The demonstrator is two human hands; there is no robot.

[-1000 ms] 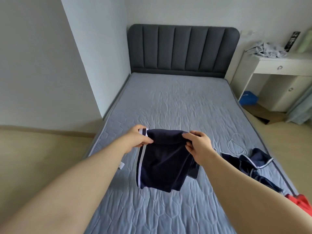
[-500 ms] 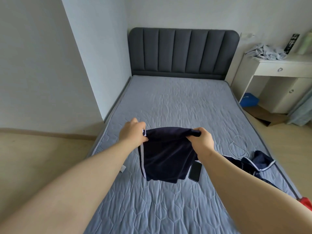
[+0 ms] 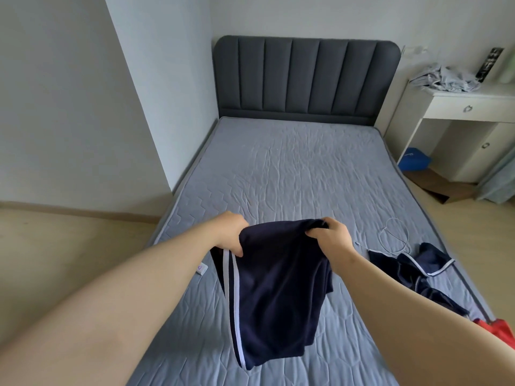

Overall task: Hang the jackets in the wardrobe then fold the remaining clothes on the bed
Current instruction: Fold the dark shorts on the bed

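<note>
A navy garment with white side stripes (image 3: 276, 288) hangs in the air above the grey quilted bed (image 3: 292, 168). My left hand (image 3: 230, 234) grips its top left corner and my right hand (image 3: 333, 236) grips its top right corner, holding the upper edge stretched between them. A second navy garment with white piping (image 3: 412, 268) lies crumpled near the bed's right edge. A red piece of clothing (image 3: 498, 328) shows at the bed's lower right corner, partly hidden by my right arm.
A white cable (image 3: 394, 238) loops on the bed by the crumpled garment. A white desk (image 3: 457, 107) with a heap of pale cloth (image 3: 443, 79) stands right of the dark headboard (image 3: 303, 79). A blue bag (image 3: 413, 161) and a cardboard piece (image 3: 443, 188) lie on the floor.
The garment now hangs longer and lower, and the phone seen on the bed half a second ago is hidden behind it. Both hands keep their grip.
</note>
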